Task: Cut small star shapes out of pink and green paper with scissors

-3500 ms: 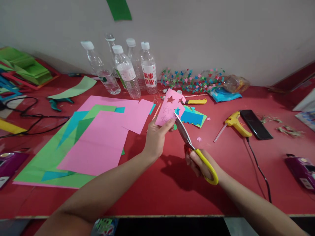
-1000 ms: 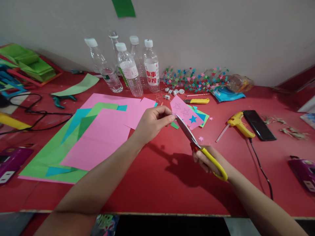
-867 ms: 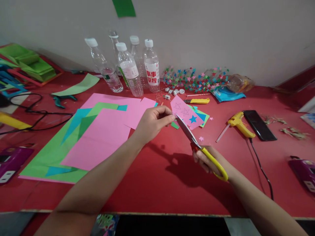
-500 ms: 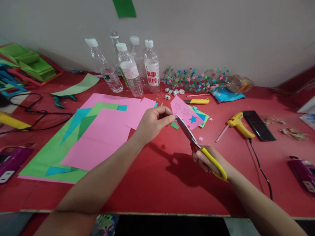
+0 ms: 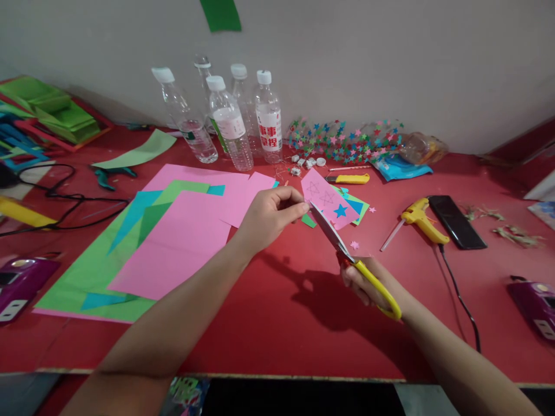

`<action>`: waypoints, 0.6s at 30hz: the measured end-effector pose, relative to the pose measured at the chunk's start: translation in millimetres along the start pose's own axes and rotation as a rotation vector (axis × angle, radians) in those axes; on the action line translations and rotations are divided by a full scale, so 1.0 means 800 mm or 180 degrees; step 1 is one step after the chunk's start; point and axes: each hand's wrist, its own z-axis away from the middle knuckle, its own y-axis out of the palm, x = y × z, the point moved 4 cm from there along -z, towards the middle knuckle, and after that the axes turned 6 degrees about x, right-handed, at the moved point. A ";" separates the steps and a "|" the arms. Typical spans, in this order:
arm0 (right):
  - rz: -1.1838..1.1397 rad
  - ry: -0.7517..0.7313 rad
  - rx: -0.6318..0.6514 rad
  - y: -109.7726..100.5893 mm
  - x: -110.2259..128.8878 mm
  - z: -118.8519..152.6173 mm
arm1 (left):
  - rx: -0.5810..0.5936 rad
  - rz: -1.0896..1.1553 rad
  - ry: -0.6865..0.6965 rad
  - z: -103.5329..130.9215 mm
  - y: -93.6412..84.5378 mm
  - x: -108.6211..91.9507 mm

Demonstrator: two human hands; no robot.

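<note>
Your left hand (image 5: 274, 215) pinches a small pink piece (image 5: 307, 203), mostly hidden, right at the tips of the yellow-handled scissors (image 5: 343, 247) in your right hand (image 5: 363, 280). Just beyond lies a pink strip (image 5: 318, 180) with stars drawn on it and a star-shaped hole. On the red table (image 5: 260, 329), coloured sheets (image 5: 173, 242) overlap to your left; a yellow glue gun (image 5: 422, 222) and black phone (image 5: 457, 222) sit to your right.

Craft workspace; whether in a home, school or workshop, cannot be told. Evidence: red worktop (image 5: 269, 335), against a grey wall (image 5: 368, 63); coloured paper sheets (image 5: 177, 242), overlapping; pink card (image 5: 321, 193) with drawn star outlines; scissors (image 5: 342, 249), yellow-handled; glue gun (image 5: 421, 219), corded; utility knife (image 5: 353, 179), yellow; plastic bottles (image 5: 232, 130), standing together; purple socket blocks (image 5: 30, 277), one at each side
</note>
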 end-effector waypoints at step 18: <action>0.0005 0.0030 0.0055 0.001 0.002 0.000 | 0.0149 0.0006 -0.0112 -0.003 -0.002 0.006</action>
